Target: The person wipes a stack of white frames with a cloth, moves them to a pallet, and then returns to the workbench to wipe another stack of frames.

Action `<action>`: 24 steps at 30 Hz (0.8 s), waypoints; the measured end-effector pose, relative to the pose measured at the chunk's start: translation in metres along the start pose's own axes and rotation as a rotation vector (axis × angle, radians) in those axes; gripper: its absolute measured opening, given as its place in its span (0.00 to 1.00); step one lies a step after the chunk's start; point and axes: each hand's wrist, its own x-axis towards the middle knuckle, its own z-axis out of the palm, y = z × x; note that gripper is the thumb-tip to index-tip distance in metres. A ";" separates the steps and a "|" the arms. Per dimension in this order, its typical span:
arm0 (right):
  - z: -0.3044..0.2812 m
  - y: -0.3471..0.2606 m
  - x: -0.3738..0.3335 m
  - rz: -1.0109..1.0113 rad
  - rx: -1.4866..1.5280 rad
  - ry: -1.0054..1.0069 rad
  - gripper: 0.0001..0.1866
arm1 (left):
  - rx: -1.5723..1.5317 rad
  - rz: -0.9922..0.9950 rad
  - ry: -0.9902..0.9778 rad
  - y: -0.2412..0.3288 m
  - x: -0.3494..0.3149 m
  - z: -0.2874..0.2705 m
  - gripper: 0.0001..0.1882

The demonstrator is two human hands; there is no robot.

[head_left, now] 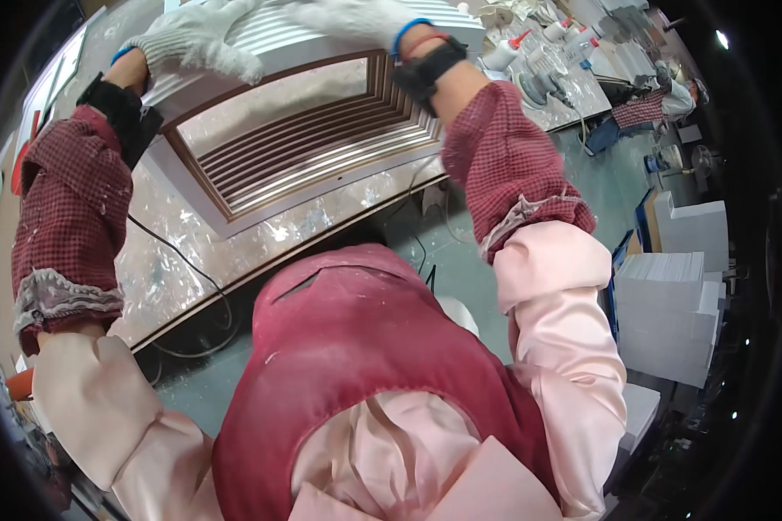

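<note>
A white panel (pixel 321 187) with a stepped, brown-edged recessed middle lies on the workbench (pixel 174 260). Both my hands wear white knit gloves. My left hand (pixel 195 39) lies flat on the panel's far left part, fingers spread. My right hand (pixel 356 19) rests on the panel's far edge, fingers stretched out to the left. Neither hand closes around anything. Red checked sleeve covers and a red apron fill the near part of the view.
A black cable (pixel 187 260) runs over the speckled bench. Squeeze bottles (pixel 504 54) and a sander (pixel 539 85) lie on the bench at the far right. Another person (pixel 656 104) bends over at the right. Stacks of white panels (pixel 678 295) stand on the green floor.
</note>
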 end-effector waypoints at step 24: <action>0.066 0.075 -0.036 -0.029 -0.324 0.299 0.14 | 0.057 0.018 0.142 0.005 0.016 0.008 0.68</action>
